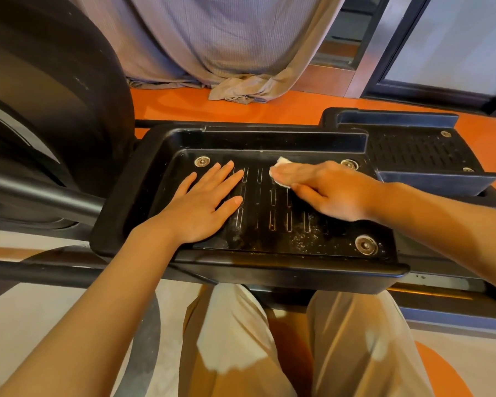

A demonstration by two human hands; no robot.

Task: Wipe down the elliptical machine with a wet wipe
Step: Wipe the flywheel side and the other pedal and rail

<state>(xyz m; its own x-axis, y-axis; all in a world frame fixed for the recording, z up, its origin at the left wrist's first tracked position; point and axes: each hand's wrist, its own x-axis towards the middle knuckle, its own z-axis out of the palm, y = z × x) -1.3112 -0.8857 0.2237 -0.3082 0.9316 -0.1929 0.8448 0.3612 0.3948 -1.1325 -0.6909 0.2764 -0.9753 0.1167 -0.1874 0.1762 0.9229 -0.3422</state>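
Observation:
The elliptical's near black foot pedal (143,196) lies in front of me, a ribbed tray with round metal bolts at its corners. My left hand (204,202) rests flat on the pedal's left part, fingers straight and spread. My right hand (327,190) presses a white wet wipe (282,161) onto the far middle of the pedal; only the wipe's edges show under the straight fingers. Dusty specks lie on the pedal's near right part.
The second pedal (413,147) sits behind and to the right. The machine's large black flywheel housing (55,110) fills the left, with a bar running to the pedal. A grey curtain (226,53) hangs down to the orange floor behind. My knees are below the pedal.

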